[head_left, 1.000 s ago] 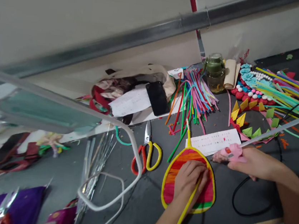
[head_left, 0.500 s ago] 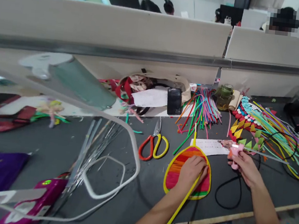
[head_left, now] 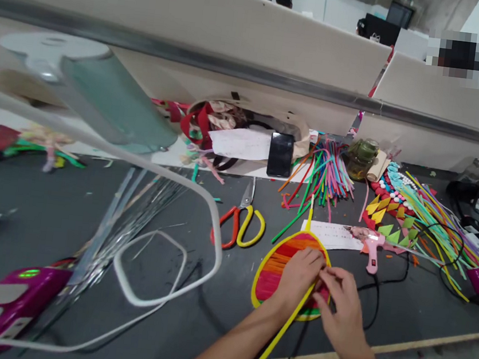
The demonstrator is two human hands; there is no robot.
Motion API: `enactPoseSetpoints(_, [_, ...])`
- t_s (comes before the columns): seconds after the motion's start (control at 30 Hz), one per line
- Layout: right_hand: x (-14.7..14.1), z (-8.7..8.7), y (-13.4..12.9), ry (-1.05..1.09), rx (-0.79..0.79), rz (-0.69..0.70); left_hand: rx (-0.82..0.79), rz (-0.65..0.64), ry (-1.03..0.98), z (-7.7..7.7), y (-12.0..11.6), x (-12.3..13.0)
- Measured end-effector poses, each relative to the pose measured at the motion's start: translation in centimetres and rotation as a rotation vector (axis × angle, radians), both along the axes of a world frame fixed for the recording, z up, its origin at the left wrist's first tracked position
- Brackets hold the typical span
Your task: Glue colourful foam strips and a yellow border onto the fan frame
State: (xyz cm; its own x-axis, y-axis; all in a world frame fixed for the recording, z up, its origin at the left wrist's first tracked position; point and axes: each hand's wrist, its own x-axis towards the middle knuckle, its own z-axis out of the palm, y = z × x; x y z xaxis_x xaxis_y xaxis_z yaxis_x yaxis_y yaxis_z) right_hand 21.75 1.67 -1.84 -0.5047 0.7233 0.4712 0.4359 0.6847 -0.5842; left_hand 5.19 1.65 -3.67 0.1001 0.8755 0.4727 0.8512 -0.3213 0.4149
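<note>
A rounded flat craft piece (head_left: pixel 275 267) with red and orange strips, a yellow border and some green at the bottom lies on the dark table. My left hand (head_left: pixel 301 276) presses over its middle, fingers closed around a long yellow strip (head_left: pixel 275 342) that trails down past my forearm; it looks like a pipe cleaner. At the piece's right edge, my right hand (head_left: pixel 343 303) has its fingertips together beside the left fingers, pinching there. What lies between those fingertips is hidden. A pink glue gun (head_left: pixel 372 249) rests beyond my right hand, its nozzle over a white paper slip (head_left: pixel 328 234).
Scissors (head_left: pixel 238 225) with red and yellow handles lie left of the piece. A white lamp arm (head_left: pixel 214 211) crosses the left side. Behind stand bundled pipe cleaners (head_left: pixel 331 170), a phone (head_left: pixel 280 154) and a green jar (head_left: pixel 362 159). A black cord (head_left: pixel 377 305) runs at right.
My right hand has let go of the glue gun, which now lies on the table, and has moved left to the craft piece. My left hand stays on the piece. The view has tilted.
</note>
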Motion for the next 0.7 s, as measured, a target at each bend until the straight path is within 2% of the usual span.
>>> enactPoseSetpoints(0.23, [-2.6, 0.3, -1.6, 0.073, 0.138, 0.002, -0.009, 0.019, -0.016, -0.4, 0.1, -0.3])
enactPoseSetpoints(0.37, [-3.4, 0.5, -2.0, 0.142, 0.112, -0.029, -0.046, 0.017, -0.004, 0.8, -0.3, -0.3])
enactPoseSetpoints(0.57, [-2.4, 1.5, -1.1, 0.199, 0.08, 0.117, -0.115, 0.044, -0.014, 2.5, -1.4, -0.3])
enactPoseSetpoints(0.7, [-2.3, 1.7, -0.5, 0.224, 0.108, 0.11, -0.176, -0.062, 0.037, 3.0, -2.3, -1.7])
